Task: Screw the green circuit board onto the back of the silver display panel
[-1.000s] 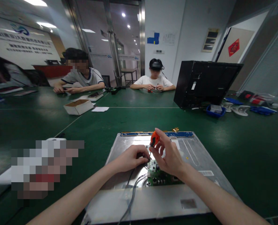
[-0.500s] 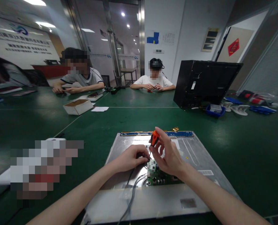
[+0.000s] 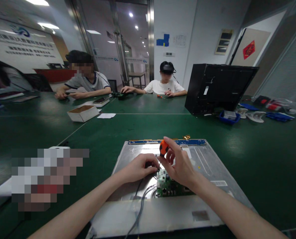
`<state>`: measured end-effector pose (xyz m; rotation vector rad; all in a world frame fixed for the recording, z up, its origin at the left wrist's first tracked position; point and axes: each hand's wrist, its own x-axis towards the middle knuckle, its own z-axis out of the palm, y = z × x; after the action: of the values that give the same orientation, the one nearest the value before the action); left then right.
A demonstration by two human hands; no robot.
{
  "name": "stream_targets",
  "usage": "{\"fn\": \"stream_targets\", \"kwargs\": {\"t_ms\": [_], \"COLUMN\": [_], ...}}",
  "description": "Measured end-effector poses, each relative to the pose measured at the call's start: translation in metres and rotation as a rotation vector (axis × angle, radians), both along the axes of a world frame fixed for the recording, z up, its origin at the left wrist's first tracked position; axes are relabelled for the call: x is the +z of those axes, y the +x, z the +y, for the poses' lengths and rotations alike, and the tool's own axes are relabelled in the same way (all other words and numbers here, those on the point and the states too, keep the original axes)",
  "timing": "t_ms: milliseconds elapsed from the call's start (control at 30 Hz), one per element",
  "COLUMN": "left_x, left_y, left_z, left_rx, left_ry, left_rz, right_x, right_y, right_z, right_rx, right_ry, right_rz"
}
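Observation:
My right hand (image 3: 179, 164) grips a short orange-and-black screwdriver (image 3: 163, 148) by its handle. The shaft points down at the upper left corner of a green circuit board (image 3: 166, 186). Close by the tip, my left hand (image 3: 144, 166) has its thumb and fingers pinched together; whatever they hold is too small to make out. The board sits on a silver metal display panel (image 3: 205, 162) lying flat before me, partly hidden by my right hand. Grey cables (image 3: 143, 205) run from near the board toward the panel's front edge.
A blue circuit strip (image 3: 195, 142) lines the panel's far edge. Beyond stand a black monitor casing (image 3: 217, 89), a blue tray (image 3: 229, 119) and an open white box (image 3: 84, 114). Across the green table (image 3: 143, 127) sit co-workers (image 3: 165, 84). A blurred object lies at left.
The screwdriver handle has turned and tilted slightly left in my right hand. My left hand stays in place. The co-worker opposite has stretched one hand toward a dark object on the table.

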<state>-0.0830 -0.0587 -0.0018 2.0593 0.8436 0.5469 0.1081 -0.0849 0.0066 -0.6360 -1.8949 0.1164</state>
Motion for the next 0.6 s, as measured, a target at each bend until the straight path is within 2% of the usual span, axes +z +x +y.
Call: {"fn": "stream_targets", "kwargs": {"t_ms": [300,600], "left_x": [-0.0016,-0.0025], "left_y": [-0.0004,-0.0012], "left_z": [0.0001,0.0007], "left_rx": [-0.032,-0.036], "left_ry": [0.008,-0.012], "left_rz": [-0.007,-0.012], "right_x": [0.0038,0.0006], "right_y": [0.0012,-0.0001], "right_z": [-0.0035,-0.0018], "right_rx": [0.051,0.023], "right_ry": [-0.053,-0.044], "right_rz": [-0.014,-0.01]}}
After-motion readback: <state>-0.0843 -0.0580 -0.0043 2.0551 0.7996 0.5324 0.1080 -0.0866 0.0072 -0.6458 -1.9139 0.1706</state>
